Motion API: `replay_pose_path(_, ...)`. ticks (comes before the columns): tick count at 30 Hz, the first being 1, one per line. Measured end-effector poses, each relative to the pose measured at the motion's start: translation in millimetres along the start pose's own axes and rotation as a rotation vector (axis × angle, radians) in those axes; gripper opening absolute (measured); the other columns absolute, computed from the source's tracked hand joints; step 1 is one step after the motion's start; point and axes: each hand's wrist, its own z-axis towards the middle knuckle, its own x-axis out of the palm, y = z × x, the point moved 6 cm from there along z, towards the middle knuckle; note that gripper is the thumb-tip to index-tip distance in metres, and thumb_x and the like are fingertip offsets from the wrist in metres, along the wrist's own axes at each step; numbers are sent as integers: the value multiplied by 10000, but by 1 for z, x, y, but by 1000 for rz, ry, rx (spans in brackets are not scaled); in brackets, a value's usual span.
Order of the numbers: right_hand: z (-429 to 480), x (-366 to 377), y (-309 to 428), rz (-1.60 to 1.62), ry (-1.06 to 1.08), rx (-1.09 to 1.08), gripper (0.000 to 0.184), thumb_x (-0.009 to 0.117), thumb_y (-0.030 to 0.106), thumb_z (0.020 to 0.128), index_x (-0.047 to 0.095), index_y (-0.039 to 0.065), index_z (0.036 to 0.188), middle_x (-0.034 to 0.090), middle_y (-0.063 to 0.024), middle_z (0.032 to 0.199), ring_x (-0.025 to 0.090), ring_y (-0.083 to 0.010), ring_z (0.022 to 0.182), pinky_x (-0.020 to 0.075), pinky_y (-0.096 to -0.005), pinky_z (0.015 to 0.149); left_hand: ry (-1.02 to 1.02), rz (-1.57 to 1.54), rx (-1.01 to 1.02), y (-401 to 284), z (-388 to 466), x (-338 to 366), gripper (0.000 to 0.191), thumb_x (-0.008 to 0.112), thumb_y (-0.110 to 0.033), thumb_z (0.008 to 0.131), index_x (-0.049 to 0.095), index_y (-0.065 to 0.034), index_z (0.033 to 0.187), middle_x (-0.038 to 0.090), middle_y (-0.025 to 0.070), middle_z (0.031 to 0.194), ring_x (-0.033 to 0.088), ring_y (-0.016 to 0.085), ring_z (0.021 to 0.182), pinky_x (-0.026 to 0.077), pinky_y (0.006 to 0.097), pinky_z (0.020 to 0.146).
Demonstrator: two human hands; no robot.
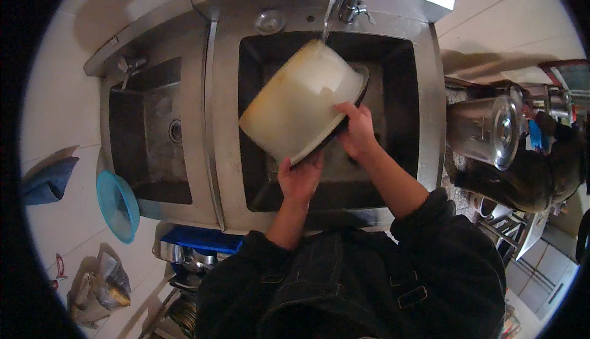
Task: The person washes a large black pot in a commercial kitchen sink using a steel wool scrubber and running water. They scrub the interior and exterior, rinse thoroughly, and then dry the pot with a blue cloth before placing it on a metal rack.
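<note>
A whitish plastic tub (299,94), stained yellow-brown along its base edge, is tilted on its side over the right-hand sink basin (401,122). Both hands grip its rim. My left hand (302,177) holds the lower end from beneath, with its fingers partly hidden behind the rim. Farther up, my right hand (357,129) has its thumb on the outer wall and its fingers out of sight inside. Water runs from the metal faucet (352,9) onto the tub's upper corner. The tub's inside faces away and cannot be seen.
A second, smaller basin (161,140) with its own tap (131,64) lies left. A turquoise plastic basket (118,206) hangs by it. A small clear dish (269,22) sits on the back ledge. To the right are a lidded steel pot (484,129) and another person (521,173).
</note>
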Motion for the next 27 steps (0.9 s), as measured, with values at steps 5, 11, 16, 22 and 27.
replay_pose_path(5, -38, -17, -14, 28, 91, 10, 382, 569, 79, 736, 467, 23, 1100, 552, -103, 1011, 541, -236, 920, 442, -378, 833, -307, 91, 52, -11, -36, -33, 534, 578, -155, 755, 419, -89, 1261, 426, 124, 1302, 382, 322, 1206, 268, 507, 1025)
replay_pose_path(11, -53, -83, -36, 336, 194, 280, 377, 535, 192, 838, 453, 31, 1168, 519, -128, 1144, 505, -262, 1037, 403, -426, 923, -243, 434, 63, -26, -13, 15, 426, 546, -34, 724, 488, -7, 1146, 515, 143, 1146, 478, 306, 1090, 387, 451, 945)
replay_pose_path(16, -77, -125, -29, -545, 420, 425, 393, 487, 377, 895, 513, 43, 1101, 607, -98, 957, 591, -202, 874, 481, -333, 764, -209, 890, -62, -5, 41, 53, 369, 567, -44, 674, 542, 63, 1027, 593, 146, 981, 571, 294, 915, 465, 378, 827)
replay_pose_path(22, -52, -115, 77, -753, 96, -204, 508, 560, 390, 849, 446, 35, 1194, 491, -87, 1134, 522, -183, 971, 450, -265, 783, 56, 2008, 103, 33, 63, 88, 432, 558, -31, 630, 531, 46, 1055, 618, 187, 843, 607, 340, 793, 482, 417, 724)
replay_pose_path(27, -17, -90, 68, -840, 146, 219, 585, 604, 447, 793, 446, 62, 1206, 465, -106, 1170, 521, -237, 953, 459, -365, 816, 338, 2900, -44, 66, 50, 77, 440, 579, -98, 681, 504, 1, 1103, 622, 215, 859, 598, 385, 789, 472, 439, 728)
